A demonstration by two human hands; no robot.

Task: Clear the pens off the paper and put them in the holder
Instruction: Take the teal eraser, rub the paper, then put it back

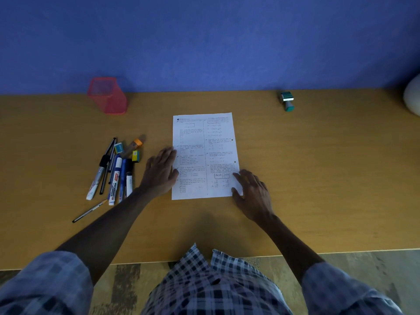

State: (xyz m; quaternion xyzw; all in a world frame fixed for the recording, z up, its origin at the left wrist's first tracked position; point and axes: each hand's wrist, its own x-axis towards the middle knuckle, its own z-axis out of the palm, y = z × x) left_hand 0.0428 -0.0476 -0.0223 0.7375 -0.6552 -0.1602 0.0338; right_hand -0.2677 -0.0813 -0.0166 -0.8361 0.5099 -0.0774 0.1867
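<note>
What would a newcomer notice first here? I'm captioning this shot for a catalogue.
A printed sheet of paper lies mid-desk, with the left hand flat at its left edge and the right hand at its lower right corner. Left of it sits a heap of pens and markers. A red mesh holder stands empty-looking at the back left, by the blue wall.

A big blue wall (204,37) stands behind a long yellow-brown wooden table (318,178). The table's far edge touches the wall. Below its near edge, the floor (363,262) looks brown and patchy. The room is a bit dark.
</note>
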